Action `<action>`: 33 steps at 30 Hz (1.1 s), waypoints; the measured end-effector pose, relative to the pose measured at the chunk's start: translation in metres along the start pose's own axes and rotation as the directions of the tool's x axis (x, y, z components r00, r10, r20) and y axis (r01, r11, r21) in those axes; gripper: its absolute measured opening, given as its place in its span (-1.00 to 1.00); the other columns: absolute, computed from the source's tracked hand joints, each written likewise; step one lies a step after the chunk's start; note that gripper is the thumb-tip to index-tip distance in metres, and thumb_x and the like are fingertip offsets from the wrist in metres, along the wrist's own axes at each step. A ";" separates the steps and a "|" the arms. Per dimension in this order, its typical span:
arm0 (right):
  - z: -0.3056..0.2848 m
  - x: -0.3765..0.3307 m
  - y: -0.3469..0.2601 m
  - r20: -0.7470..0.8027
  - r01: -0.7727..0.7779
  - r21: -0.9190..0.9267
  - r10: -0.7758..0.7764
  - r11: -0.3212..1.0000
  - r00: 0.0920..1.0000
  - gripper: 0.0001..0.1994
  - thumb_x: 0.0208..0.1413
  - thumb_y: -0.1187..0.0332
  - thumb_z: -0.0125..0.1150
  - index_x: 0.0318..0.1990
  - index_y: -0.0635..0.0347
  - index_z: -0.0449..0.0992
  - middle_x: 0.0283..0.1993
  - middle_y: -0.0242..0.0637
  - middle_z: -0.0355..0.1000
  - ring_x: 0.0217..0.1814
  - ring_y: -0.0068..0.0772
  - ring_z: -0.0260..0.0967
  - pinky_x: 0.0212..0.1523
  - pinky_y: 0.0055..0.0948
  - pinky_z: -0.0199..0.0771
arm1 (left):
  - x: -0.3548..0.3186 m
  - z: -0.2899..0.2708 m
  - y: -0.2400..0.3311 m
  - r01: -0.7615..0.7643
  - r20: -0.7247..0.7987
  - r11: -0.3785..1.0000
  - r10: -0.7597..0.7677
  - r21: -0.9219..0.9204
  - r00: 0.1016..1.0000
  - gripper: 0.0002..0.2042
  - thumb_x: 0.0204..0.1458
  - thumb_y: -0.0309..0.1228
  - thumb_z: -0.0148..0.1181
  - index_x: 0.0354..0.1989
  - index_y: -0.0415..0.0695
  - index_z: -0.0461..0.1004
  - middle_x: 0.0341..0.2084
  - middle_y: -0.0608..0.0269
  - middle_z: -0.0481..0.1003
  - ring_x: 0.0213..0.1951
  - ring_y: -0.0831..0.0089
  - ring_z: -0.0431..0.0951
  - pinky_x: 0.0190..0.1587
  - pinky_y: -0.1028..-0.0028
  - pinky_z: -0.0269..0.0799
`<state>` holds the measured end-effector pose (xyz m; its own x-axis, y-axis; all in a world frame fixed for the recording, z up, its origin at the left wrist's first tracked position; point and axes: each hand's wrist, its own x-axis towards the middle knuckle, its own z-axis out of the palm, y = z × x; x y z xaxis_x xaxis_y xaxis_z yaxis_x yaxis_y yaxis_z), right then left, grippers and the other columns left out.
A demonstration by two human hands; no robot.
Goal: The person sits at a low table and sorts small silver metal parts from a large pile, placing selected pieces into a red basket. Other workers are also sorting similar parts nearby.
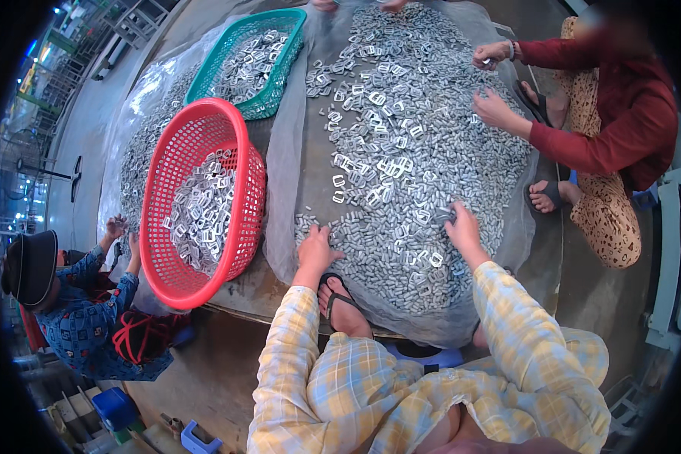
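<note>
Left hand (318, 248): palm down at the near left edge of a broad pile of small oblong grey pieces (386, 265), fingers loosely curved, thumb set apart. Cannot tell whether anything is gripped beneath it.

Right hand (463, 228): on the right part of the same pile, fingers bent, thumb near a dark grey piece. Contact with the pile is visible; a firm hold on any one piece cannot be confirmed.

Pile lies on a translucent plastic sheet (281, 250), whose margin runs along the left side. Brighter rectangular buckles (393, 166) are scattered through it, most thickly in the middle and toward the far end. One buckle lies just below the right hand.

Left of the pile: an oval red basket (253, 204), tilted, partly filled with buckles. Beyond it, a green basket (268, 104) — also bearing buckles.

Others present: a co-worker in a dark red top (601, 144) at the right, both hands over the pile's edge; another in a patterned blue shirt (83, 329) at the lower left, hands beside the red basket.
</note>
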<state>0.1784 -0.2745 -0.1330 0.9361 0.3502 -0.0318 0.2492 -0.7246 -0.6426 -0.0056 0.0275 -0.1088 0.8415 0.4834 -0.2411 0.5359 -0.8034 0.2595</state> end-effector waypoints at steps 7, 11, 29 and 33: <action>-0.007 -0.011 0.018 0.446 -0.537 0.798 0.331 0.274 0.832 -0.76 -0.14 0.58 0.03 -0.24 0.14 0.38 -0.23 -0.31 0.41 -0.24 -0.33 0.39 -0.25 -0.25 0.48 | 0.013 0.009 -0.017 0.015 0.134 0.990 0.004 -0.137 0.991 -0.58 -0.31 -0.33 0.43 -0.18 -0.06 0.50 -0.14 0.10 0.42 -0.13 0.08 0.49 -0.11 0.19 0.42; -0.031 -0.025 0.030 0.438 -0.414 0.874 0.042 -0.253 0.898 -0.73 -0.10 0.46 -0.01 -0.17 0.15 0.40 -0.22 -0.25 0.40 -0.17 -0.26 0.37 -0.09 -0.06 0.43 | 0.011 0.006 -0.012 0.039 -0.026 0.988 -0.043 -0.149 0.999 -0.67 -0.29 -0.38 0.39 -0.27 -0.06 0.50 -0.22 0.10 0.47 -0.16 0.09 0.50 -0.13 0.22 0.42; -0.071 -0.018 0.018 0.624 -0.706 0.535 0.347 0.464 0.701 -0.77 -0.02 0.21 0.29 -0.29 0.10 0.47 -0.39 -0.40 0.42 -0.41 -0.59 0.31 -0.56 -0.56 0.25 | 0.019 -0.014 -0.017 -0.101 -0.185 0.930 0.036 -0.354 0.982 -0.72 -0.26 -0.48 0.28 -0.28 -0.10 0.48 -0.43 -0.01 0.53 -0.30 0.05 0.53 -0.25 0.23 0.42; -0.040 -0.033 0.006 0.530 -0.313 0.092 0.219 0.945 0.819 -0.69 -0.16 0.18 0.39 -0.30 0.09 0.47 -0.43 -0.29 0.43 -0.41 -0.34 0.38 -0.45 -0.37 0.38 | 0.041 -0.002 -0.012 -0.064 -0.092 0.976 0.045 -0.210 0.995 -0.62 -0.23 -0.40 0.32 -0.15 0.00 0.47 -0.36 0.01 0.53 -0.21 0.01 0.52 -0.13 0.18 0.43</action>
<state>0.1584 -0.3140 -0.1052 0.6903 0.4424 -0.5726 -0.0799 -0.7399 -0.6680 0.0225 0.0573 -0.1197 0.8676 0.4765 -0.1424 0.4837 -0.7418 0.4645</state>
